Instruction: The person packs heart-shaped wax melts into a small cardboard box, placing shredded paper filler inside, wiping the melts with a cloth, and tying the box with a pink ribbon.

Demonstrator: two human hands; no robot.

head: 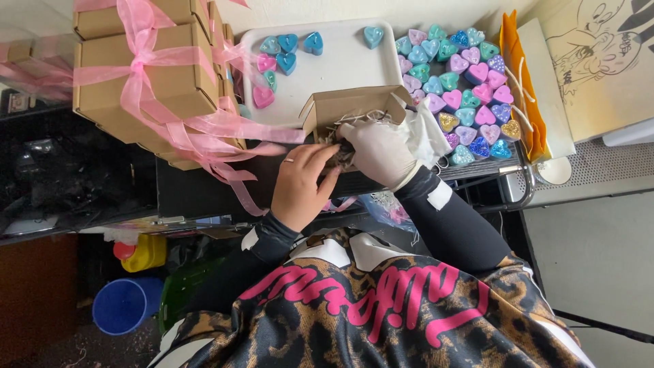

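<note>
A small open cardboard box (pixel 354 103) with pale shredded paper filling (pixel 338 131) stands at the near edge of a white tray (pixel 340 65). My bare left hand (pixel 300 184), with a ring on one finger, lays its fingertips on the filling at the box's near side. My right hand (pixel 378 151) wears a white glove and curls its fingers into the same filling, touching my left fingertips. What lies under the fingers is hidden. Blue and pink heart-shaped pieces (pixel 286 58) lie on the tray's left part.
A stack of closed cardboard boxes (pixel 143 75) tied with pink ribbon stands on the left. Several glittery heart pieces (pixel 466 88) crowd the right, beside an orange bag (pixel 521 75). Below the table edge are a blue bucket (pixel 126 304) and a yellow container (pixel 146 251).
</note>
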